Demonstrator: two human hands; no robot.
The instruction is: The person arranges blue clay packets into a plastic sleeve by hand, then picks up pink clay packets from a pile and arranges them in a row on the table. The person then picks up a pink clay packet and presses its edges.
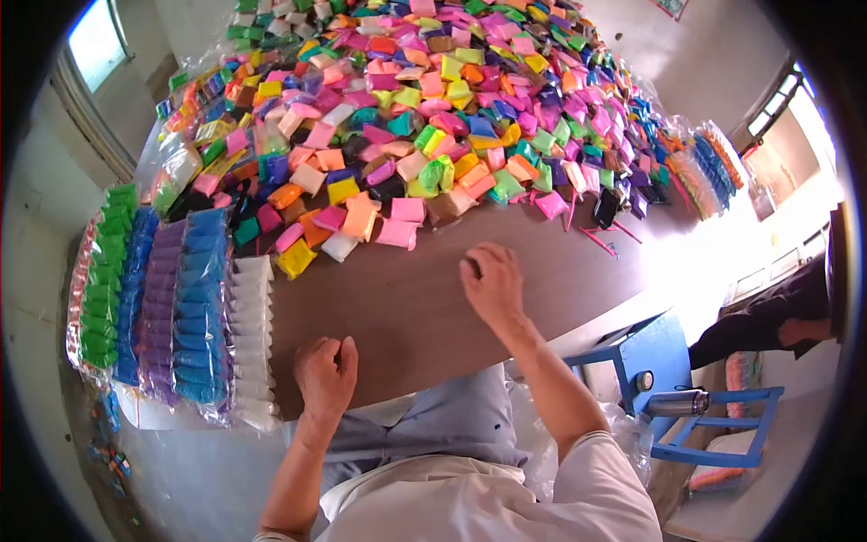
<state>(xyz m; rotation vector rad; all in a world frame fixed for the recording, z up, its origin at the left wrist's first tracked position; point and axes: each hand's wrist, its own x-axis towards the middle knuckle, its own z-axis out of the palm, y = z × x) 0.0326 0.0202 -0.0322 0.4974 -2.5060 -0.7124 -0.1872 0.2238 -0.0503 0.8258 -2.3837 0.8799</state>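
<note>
My left hand rests at the near edge of the brown table, its fingers curled into a loose fist with the thumb raised. No object shows in it. Farther forward, my right hand is over the tabletop, fingers loosely bent and a gap between thumb and forefinger; nothing is visible in it. Closest ahead of it lie pink packets at the front of a large heap of small, soft, coloured packets. A clear-wrapped strip of white packets stands left of my left hand.
Wrapped strips of blue, purple and green packets line the left edge. Pink sticks lie before the heap. To the right are a blue stool, a metal flask and another person's dark-clothed leg.
</note>
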